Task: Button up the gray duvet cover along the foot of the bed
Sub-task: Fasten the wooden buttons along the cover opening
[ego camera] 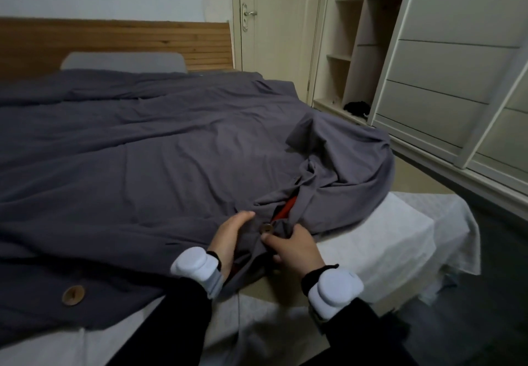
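The gray duvet cover [148, 148] lies spread over the bed, its open hem bunched at the foot. A small round wooden button [267, 227] shows at the hem between my hands. Just above it a red inner duvet [285, 208] peeks through the gap. My left hand [231, 237] presses and holds the cover fabric left of that button. My right hand [294, 247] pinches the hem just below and right of it. A larger wooden button [73, 295] sits fastened on the hem at the lower left.
A white sheet [400, 240] covers the mattress corner at the right. A wooden headboard [114, 42] and gray pillow [123, 62] are at the far end. A door [274, 17] and open white wardrobe shelves [351, 51] stand right of the bed.
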`<state>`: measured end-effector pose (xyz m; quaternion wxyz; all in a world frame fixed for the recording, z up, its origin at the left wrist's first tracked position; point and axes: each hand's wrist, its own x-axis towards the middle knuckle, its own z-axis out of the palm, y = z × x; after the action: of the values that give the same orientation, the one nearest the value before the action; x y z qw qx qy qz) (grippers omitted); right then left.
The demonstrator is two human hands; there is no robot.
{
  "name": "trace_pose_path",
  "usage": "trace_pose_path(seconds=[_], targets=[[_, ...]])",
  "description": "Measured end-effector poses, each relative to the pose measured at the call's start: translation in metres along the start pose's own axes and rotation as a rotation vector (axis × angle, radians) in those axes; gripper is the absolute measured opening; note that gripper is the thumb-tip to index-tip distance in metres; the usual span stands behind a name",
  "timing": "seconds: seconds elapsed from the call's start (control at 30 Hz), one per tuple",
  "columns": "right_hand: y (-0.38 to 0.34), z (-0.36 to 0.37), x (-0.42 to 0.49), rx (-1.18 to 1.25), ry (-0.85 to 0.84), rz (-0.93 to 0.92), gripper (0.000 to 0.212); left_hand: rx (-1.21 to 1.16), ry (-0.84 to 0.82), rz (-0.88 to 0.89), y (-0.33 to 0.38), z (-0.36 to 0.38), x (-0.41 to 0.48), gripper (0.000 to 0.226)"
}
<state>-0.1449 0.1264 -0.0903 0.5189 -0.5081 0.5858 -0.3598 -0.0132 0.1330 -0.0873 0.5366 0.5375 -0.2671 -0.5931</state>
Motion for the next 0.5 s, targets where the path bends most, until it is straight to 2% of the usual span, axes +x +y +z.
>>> trace_pose_path(seconds=[0.07, 0.1, 0.23, 0.3, 0.4, 0.5], targets=[[-0.003, -0.002, 0.002, 0.011, -0.009, -0.038, 0.024, -0.206, -0.099, -0.101, 0.003, -0.001, -0.001, 0.038], [-0.003, -0.004, 0.002, 0.033, -0.023, -0.056, 0.021, -0.228, -0.131, -0.111, 0.005, -0.002, -0.004, 0.039], [-0.014, -0.006, -0.001, 0.051, -0.01, -0.181, 0.028, -0.03, -0.047, 0.092, 0.005, -0.005, 0.0, 0.016], [-0.015, -0.007, -0.001, 0.02, 0.026, -0.239, 0.023, -0.022, -0.033, 0.149, 0.006, -0.003, 0.001, 0.005], [-0.016, -0.013, 0.0, 0.006, 0.051, -0.29, 0.019, -0.076, -0.052, 0.198, 0.011, -0.003, -0.001, 0.018], [-0.019, -0.018, 0.0, -0.002, 0.074, -0.313, 0.015, -0.011, -0.061, 0.214, 0.011, -0.007, -0.003, 0.026]])
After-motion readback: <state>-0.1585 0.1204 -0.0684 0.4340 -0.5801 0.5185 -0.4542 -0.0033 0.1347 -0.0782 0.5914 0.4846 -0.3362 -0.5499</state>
